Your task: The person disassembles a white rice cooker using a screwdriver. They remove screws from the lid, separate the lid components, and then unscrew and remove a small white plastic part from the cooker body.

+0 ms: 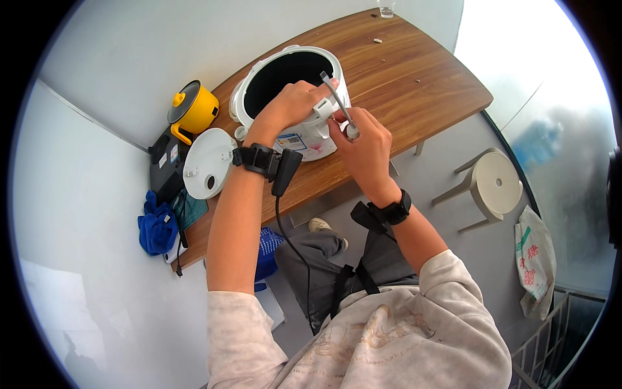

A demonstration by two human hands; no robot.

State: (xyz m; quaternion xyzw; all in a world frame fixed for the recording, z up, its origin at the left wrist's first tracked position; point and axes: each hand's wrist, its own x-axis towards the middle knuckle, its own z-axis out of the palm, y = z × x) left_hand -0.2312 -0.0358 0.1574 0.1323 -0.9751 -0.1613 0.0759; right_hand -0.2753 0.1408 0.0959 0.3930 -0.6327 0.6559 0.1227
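Note:
A white round cooker [310,151] with a dark inside stands on the table, its top uncovered. My left hand [295,104] reaches over its right rim, fingers curled against a small white block-shaped part [322,109]; whether that part is attached to the rim I cannot tell. Close beside it, my right hand [364,139] pinches a slim grey tool [337,97] with a small flat head and a whitish lower end. The tool slants up past the left fingertips. To the left of the cooker leans its round white lid [210,162], with a dark oval hole.
Behind the lid are a yellow pot [197,111] and a black box [166,170]. A blue cloth [157,225] lies by the table's left end. A clear cup [386,9] stands at the far edge of the wooden table [414,71]. A beige stool [495,185] is at right.

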